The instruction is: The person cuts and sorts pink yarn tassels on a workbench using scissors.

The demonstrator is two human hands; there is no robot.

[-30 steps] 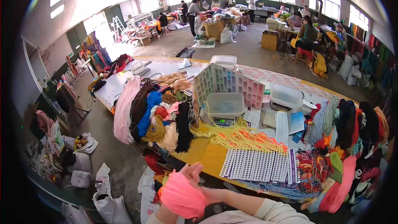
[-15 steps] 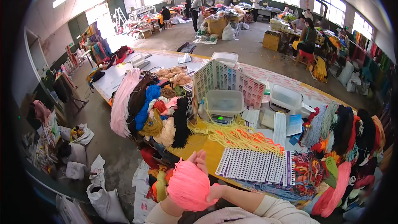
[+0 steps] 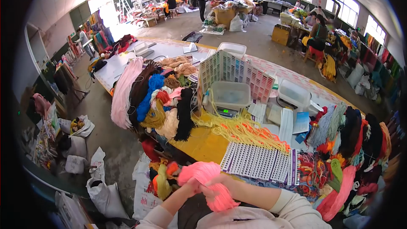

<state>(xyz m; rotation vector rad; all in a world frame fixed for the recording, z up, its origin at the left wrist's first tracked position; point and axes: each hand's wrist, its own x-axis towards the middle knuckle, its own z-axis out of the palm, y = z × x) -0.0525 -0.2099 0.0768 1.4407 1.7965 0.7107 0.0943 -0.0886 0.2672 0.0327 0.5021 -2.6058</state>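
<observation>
A bundle of bright pink yarn (image 3: 222,199) is held close to my body, below the table's front edge. My left hand (image 3: 193,186) closes around its middle, and my right hand (image 3: 219,182) grips it just beside the left. One end of the bundle bulges above my hands while the other hangs down toward my lap. Some of my fingers are hidden by the strands. Just beyond the yarn lie purple-edged cards with rows of dark marks (image 3: 258,163) and loose yellow and orange strands (image 3: 250,135).
A scale (image 3: 227,112) with a clear plastic tub (image 3: 231,94) stands on the table beside a plastic basket (image 3: 258,82). Yarn skeins in many colours (image 3: 155,97) pile up at left, others (image 3: 339,127) at right. White sacks (image 3: 107,197) sit on the floor. Several people work farther back.
The pink bundle was a rounded ball between my hands with my left fingers raised. Now both hands are closed around its middle, and it stretches out toward my lap.
</observation>
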